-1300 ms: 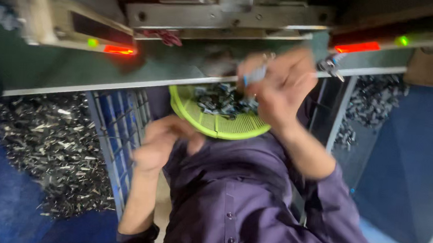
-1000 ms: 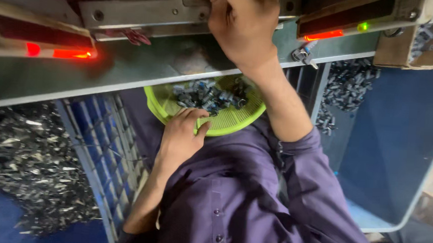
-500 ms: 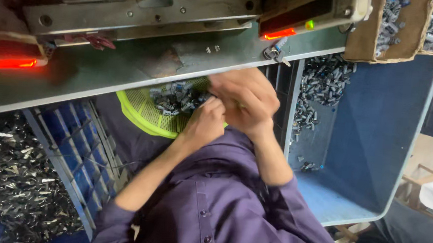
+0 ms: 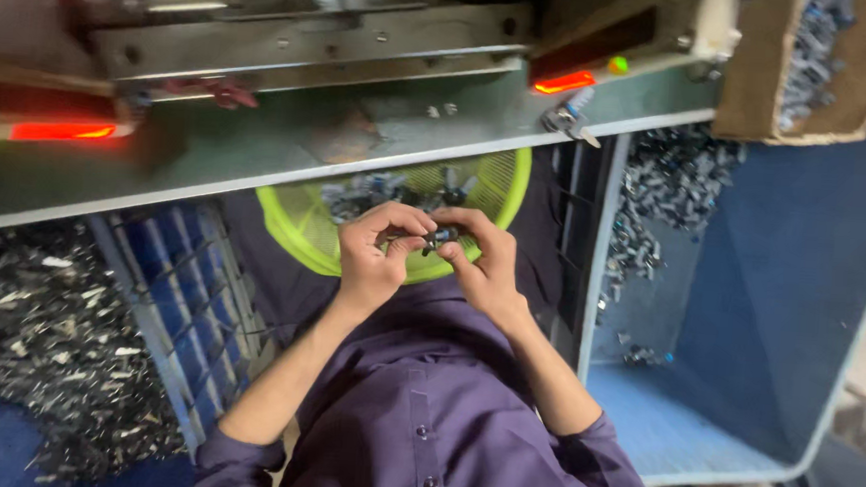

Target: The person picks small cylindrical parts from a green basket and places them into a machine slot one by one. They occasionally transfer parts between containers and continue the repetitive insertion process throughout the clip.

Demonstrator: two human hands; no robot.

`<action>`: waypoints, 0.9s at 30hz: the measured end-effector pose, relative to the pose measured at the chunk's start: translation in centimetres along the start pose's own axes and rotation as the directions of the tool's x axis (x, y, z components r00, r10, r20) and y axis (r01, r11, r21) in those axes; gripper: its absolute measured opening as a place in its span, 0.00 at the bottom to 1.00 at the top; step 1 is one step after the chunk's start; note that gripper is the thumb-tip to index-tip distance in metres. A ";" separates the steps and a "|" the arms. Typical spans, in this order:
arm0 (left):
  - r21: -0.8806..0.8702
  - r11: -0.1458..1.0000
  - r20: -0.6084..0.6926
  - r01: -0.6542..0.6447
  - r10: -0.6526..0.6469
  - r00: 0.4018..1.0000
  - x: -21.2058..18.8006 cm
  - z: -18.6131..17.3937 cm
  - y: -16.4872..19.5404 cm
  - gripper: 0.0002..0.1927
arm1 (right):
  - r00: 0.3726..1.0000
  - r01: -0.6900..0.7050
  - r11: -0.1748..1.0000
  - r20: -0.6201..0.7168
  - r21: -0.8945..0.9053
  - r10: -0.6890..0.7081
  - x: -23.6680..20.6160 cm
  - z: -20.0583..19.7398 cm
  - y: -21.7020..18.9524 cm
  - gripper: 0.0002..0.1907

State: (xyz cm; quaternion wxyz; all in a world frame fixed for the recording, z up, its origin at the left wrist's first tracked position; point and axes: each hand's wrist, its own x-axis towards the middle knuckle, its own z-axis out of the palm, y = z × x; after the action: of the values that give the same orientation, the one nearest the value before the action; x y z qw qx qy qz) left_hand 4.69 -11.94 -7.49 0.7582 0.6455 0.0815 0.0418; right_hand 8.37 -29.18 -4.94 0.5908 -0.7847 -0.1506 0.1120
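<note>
**Dark metal part being pinched between both hands, above the basket**

I am watching the left hand (image 4: 372, 260) and right hand (image 4: 487, 267) meeting over the yellow-green basket (image 4: 497, 182), both sets of fingertips pinching one small dark metal part (image 4: 440, 238) between them. I am judging the grip as slight: if either hand is twisting too hard, the part is likely slipping out and dropping among the loose parts (image 4: 366, 197) in the basket, or bouncing past the rim toward the blue bin (image 4: 800, 296). The grey table (image 4: 258, 153) edge is sitting just above, crowding the knuckles.
</note>
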 end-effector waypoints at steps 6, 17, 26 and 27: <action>-0.077 0.994 0.008 -0.081 0.082 0.997 -0.4 -1.4 3.2 0.08 | 0.969 0.229 0.962 -0.054 -0.146 -0.239 1.3 1.8 -2.4 0.16; 0.268 0.952 0.007 -0.150 0.154 0.988 -0.6 -2.6 8.0 0.05 | 0.980 0.101 0.811 -0.199 0.576 0.020 2.2 3.0 0.9 0.16; 0.179 0.969 -0.170 0.170 -0.140 0.975 -1.2 -3.4 6.6 0.09 | 0.718 0.654 0.736 -0.164 -0.172 -0.676 11.0 1.8 -5.8 0.18; 0.066 0.973 -0.151 0.219 -0.208 0.966 -1.5 -3.2 6.2 0.09 | 0.695 0.674 0.710 -0.150 -0.204 -0.703 12.6 1.6 -7.1 0.18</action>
State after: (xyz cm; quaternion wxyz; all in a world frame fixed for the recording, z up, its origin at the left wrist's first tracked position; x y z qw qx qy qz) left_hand 2.85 -8.06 -1.80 0.7232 0.6590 0.2065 0.0027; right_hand 18.74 -21.26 1.47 0.5485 -0.7157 -0.3756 -0.2142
